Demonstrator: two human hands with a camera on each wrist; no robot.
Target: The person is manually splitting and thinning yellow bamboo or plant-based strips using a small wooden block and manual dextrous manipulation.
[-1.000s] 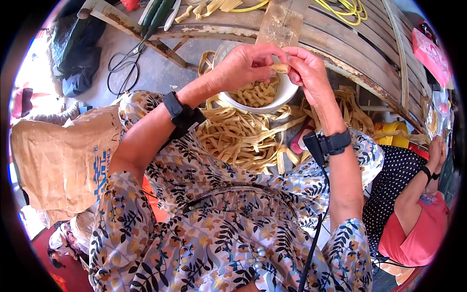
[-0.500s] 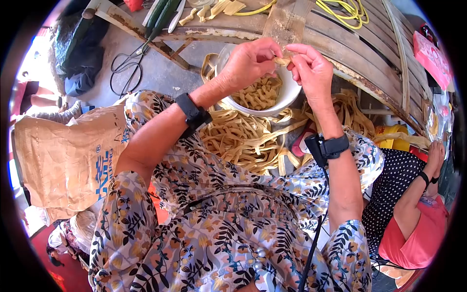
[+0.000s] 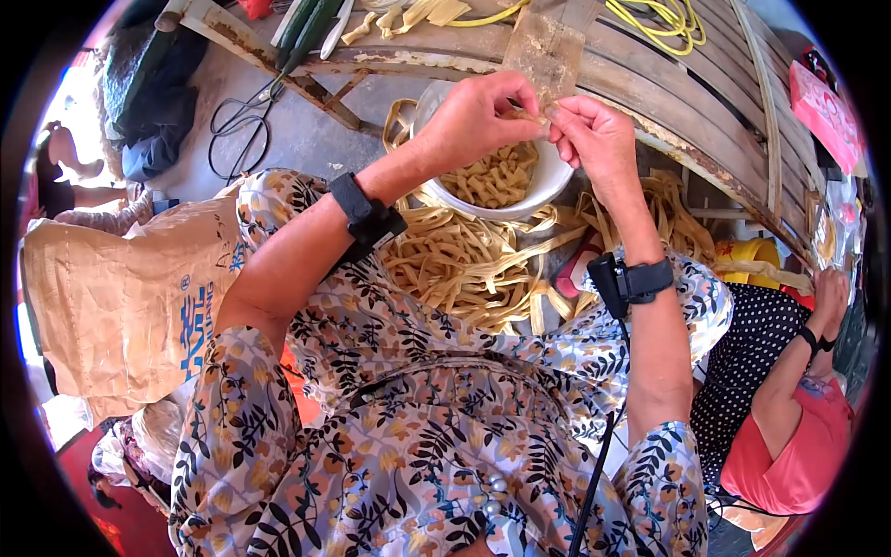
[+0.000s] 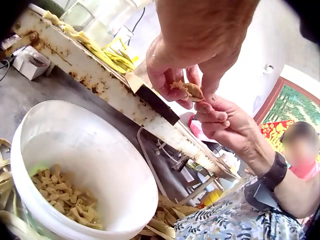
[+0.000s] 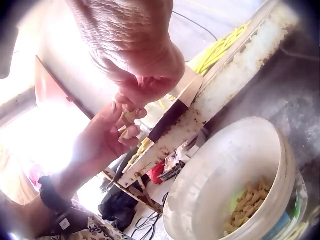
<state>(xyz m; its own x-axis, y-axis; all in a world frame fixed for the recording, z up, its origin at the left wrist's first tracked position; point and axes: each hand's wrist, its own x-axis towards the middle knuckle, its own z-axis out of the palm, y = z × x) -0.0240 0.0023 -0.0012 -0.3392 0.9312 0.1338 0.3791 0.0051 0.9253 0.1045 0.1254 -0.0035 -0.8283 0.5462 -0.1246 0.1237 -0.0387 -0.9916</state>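
Both hands meet above a white bucket [image 3: 549, 186] holding many short tan pieces [image 3: 492, 178]. The left hand [image 3: 483, 113] pinches a small tan folded piece [image 4: 189, 91], seen clearly in the left wrist view. Fingertips of the right hand [image 3: 597, 139] pinch the other end of that piece, close against the left fingers. In the right wrist view the piece [image 5: 127, 120] shows between the two hands. Long tan strips [image 3: 455, 265] lie in a heap below the bucket.
A slatted bench [image 3: 668, 102] with rusty edges stands beyond the bucket, bearing yellow cord [image 3: 664, 28] and a pink box [image 3: 823, 111]. A large paper bag [image 3: 130, 306] is at the left. Another person [image 3: 789, 418] sits at the right.
Over the last second the left hand has shifted slightly up and left and the right hand slightly right. Between them, the piece has turned and shows less in the head view.
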